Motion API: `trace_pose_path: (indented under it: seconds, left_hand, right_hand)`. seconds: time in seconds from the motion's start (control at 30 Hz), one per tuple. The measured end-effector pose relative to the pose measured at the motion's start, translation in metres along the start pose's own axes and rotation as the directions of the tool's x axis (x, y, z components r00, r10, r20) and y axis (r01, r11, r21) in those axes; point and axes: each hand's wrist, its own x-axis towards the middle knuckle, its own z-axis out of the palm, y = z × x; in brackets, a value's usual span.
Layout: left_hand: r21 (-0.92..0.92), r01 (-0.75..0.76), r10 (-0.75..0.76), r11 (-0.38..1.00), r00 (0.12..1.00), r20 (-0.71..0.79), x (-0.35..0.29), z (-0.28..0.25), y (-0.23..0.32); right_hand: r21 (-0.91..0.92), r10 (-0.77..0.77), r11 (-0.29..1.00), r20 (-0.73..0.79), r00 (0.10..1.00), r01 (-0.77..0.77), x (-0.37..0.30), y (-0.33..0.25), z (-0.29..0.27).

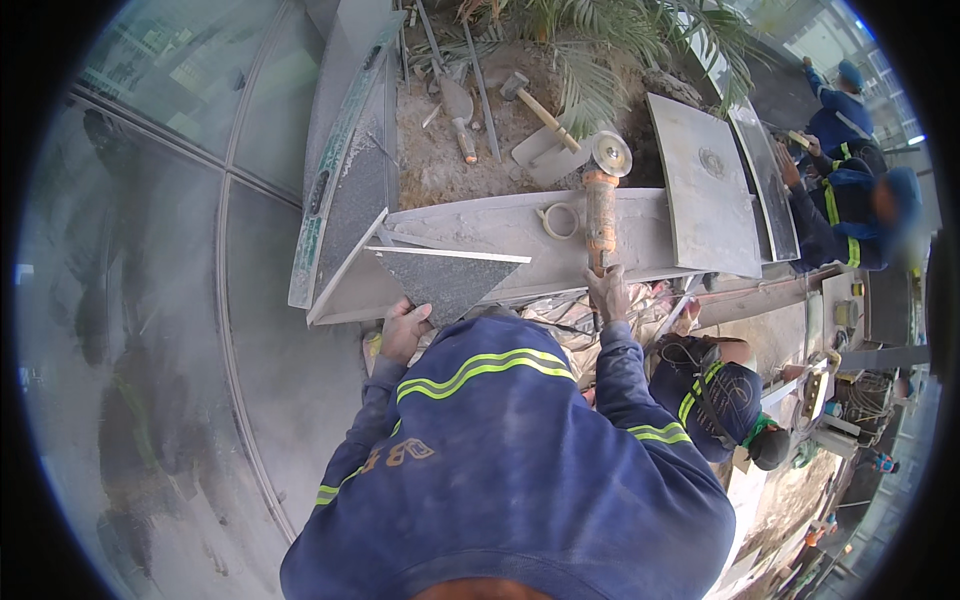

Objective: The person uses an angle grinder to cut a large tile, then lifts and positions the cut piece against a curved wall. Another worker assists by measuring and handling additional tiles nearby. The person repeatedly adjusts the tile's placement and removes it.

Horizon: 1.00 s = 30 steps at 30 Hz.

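While the right hand reaches forward, fingers wrapped round the grinder's tail, the left hand sits closer in, pinching the dark slab's edge.

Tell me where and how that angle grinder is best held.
The angle grinder is probably best gripped around its slim body, from the person's near side: its rear end, in the right hand, points toward them, while the disc sits at the far end.
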Motion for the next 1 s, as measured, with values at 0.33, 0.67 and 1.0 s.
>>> trace_pose_path:
  seconds: [0.33, 0.67, 1.0]
  left_hand:
    - [0.067, -0.006, 0.006, 0.998, 1.000, -0.005, 0.013, 0.003, 0.002]
    - [-0.005, -0.027, 0.027, 1.000, 1.000, 0.014, 0.016, 0.005, 0.003]
    - [-0.121, -0.018, 0.020, 0.993, 1.000, 0.019, 0.029, 0.017, 0.029]
  right_hand:
    - [-0.014, 0.008, 1.000, 0.009, 1.000, -0.008, -0.002, 0.001, -0.011]
    - [-0.006, 0.080, 0.997, 0.088, 0.993, -0.080, 0.000, -0.005, -0.010]
    - [0.355, -0.171, 0.934, 0.325, 0.930, 0.048, -0.019, -0.085, -0.037]
